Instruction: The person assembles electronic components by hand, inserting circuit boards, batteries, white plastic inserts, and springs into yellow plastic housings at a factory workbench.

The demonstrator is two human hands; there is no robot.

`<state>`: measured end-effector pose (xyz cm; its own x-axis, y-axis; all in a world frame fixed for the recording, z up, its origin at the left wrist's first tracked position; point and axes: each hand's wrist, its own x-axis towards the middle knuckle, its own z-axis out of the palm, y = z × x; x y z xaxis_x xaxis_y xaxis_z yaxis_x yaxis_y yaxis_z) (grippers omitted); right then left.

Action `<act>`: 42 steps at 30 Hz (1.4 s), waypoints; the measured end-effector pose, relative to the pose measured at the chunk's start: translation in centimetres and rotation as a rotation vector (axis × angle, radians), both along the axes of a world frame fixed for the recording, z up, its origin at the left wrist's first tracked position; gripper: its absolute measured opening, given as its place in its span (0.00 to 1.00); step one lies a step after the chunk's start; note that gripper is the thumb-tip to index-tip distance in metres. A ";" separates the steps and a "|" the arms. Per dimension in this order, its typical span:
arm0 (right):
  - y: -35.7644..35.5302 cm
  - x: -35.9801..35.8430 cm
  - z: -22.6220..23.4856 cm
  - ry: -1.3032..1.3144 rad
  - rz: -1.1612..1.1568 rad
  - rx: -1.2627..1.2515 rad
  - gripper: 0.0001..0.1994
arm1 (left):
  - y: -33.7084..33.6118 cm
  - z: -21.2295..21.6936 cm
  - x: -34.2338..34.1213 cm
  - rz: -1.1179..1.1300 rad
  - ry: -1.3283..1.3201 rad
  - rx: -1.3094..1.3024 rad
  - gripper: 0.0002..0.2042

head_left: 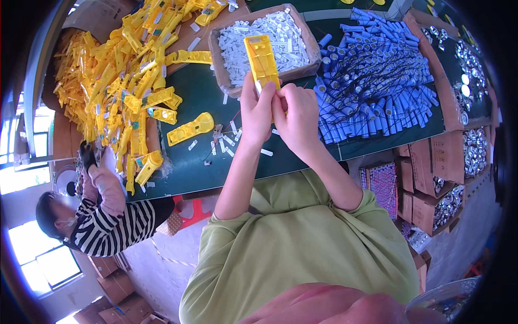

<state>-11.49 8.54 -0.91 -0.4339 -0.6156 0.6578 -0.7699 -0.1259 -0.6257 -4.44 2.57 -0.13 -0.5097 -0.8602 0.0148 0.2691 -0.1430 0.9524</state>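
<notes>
Over the table's front part my left hand is closed around the near end of a yellow plastic casing, its hollow inner side up. A thin red wire shows inside the casing. My right hand meets the left at that end, thumb and forefinger pinched together; what they hold is hidden. To the left on the green table lies another yellow torch-shaped casing. Small white plastic pieces are scattered beside it, near my left wrist.
A carton of white pieces stands beyond my hands. Blue cylindrical cells with dark wires are heaped on the right, yellow casings on the left. Far right are boxes of shiny round parts. A co-worker in stripes sits left.
</notes>
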 end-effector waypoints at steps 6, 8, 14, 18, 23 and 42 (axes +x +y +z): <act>1.7 -3.4 3.7 -0.473 0.457 0.293 0.06 | -1.4 -0.6 1.1 -0.030 -0.067 -0.038 0.18; 1.0 -9.2 5.6 -0.383 0.417 0.294 0.04 | -1.2 1.1 1.9 -0.130 -0.045 0.033 0.20; -8.8 -24.4 0.4 0.748 0.386 0.673 0.09 | -2.3 1.0 2.8 -0.207 -0.042 0.031 0.20; -11.7 -24.5 -1.0 1.030 0.563 0.741 0.11 | -2.9 0.5 3.8 -0.157 -0.047 0.066 0.20; -11.9 -24.7 -2.1 0.931 0.618 0.686 0.13 | -3.6 0.1 4.2 -0.189 -0.035 0.096 0.20; -0.9 -6.7 5.7 -0.388 0.439 0.103 0.14 | 1.8 2.2 0.6 -0.243 -0.105 -0.164 0.25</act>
